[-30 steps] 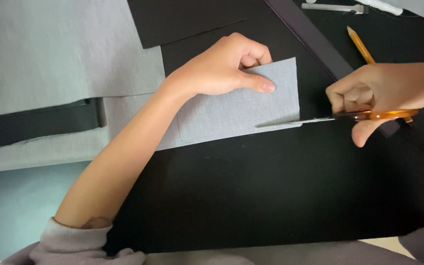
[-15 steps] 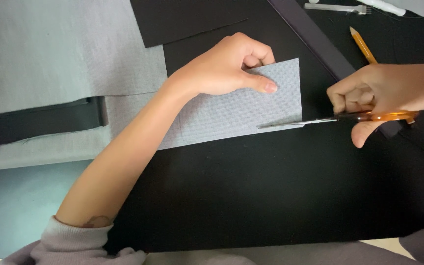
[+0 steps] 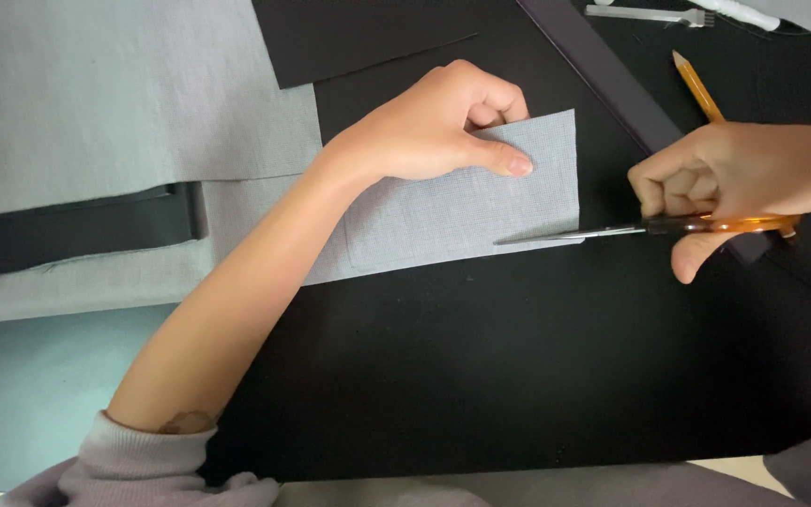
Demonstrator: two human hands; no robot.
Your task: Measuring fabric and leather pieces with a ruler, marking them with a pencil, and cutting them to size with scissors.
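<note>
Cutting along bottom edge of grey cloth [image 3: 443,221] on black mat [image 3: 518,376]: left hand [image 3: 434,127] pins it flat w/ fingers curled, right hand [image 3: 734,183] closed round scissors [image 3: 612,230], blades nearly shut; next snip prob needs reopening and keeping cloth taut.

scissors [image 3: 593,230] right of fabric piece [image 3: 481,211]
</note>
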